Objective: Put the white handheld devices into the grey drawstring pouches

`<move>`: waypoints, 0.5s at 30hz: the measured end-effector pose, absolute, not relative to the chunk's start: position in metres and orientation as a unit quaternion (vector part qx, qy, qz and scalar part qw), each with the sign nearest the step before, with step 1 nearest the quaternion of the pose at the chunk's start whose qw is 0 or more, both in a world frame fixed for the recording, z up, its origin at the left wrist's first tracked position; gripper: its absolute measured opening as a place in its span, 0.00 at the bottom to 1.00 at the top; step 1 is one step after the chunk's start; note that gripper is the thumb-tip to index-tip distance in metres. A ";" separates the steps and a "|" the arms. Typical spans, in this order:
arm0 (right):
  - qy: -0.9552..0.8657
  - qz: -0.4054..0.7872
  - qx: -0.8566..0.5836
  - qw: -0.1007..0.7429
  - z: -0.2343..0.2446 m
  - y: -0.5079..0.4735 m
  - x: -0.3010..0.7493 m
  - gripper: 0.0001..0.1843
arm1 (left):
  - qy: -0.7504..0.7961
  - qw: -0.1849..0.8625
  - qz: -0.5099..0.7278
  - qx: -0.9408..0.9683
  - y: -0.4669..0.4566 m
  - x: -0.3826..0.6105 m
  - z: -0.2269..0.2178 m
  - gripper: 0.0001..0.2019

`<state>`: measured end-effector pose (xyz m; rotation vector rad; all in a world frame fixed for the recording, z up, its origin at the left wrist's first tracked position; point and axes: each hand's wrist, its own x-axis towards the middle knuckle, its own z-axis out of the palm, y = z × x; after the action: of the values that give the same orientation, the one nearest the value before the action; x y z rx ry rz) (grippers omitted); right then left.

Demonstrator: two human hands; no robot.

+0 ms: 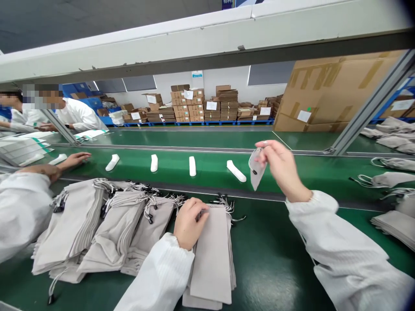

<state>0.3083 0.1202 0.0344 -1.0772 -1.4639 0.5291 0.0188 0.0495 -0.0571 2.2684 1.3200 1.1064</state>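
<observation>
My right hand (279,166) is raised over the green conveyor belt (207,166), fingers pinched on the top of a small grey drawstring pouch (257,167) that hangs down. My left hand (189,222) rests curled on the top of a stack of flat grey pouches (212,255) on the green bench, fingers closed at the corded end. Both arms wear white sleeves. Several white oblong pieces (236,170) lie spaced along the belt to the left of the hanging pouch.
More grey pouch stacks (97,229) lie fanned at the left. A co-worker's sleeve and hand (73,160) reach onto the belt at the left. Further pouches (394,177) lie at the right. A grey frame post (372,106) slants up on the right; cardboard boxes (327,93) stand behind.
</observation>
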 end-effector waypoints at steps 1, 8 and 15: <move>-0.660 0.198 -0.501 0.524 0.022 0.136 0.307 0.17 | 0.463 0.121 0.371 0.796 0.050 0.018 -0.059 0.06; -0.686 0.160 -0.670 0.237 -0.059 0.209 0.288 0.21 | 0.447 -0.001 0.296 0.844 0.049 0.018 -0.053 0.10; -0.671 0.195 -0.643 0.313 -0.068 0.208 0.278 0.35 | 0.393 0.220 0.403 0.796 0.042 0.011 -0.039 0.07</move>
<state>0.2778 0.2079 -0.0677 -1.6960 -1.7708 0.5130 0.0111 0.0422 -0.0393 2.2032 1.0882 1.1159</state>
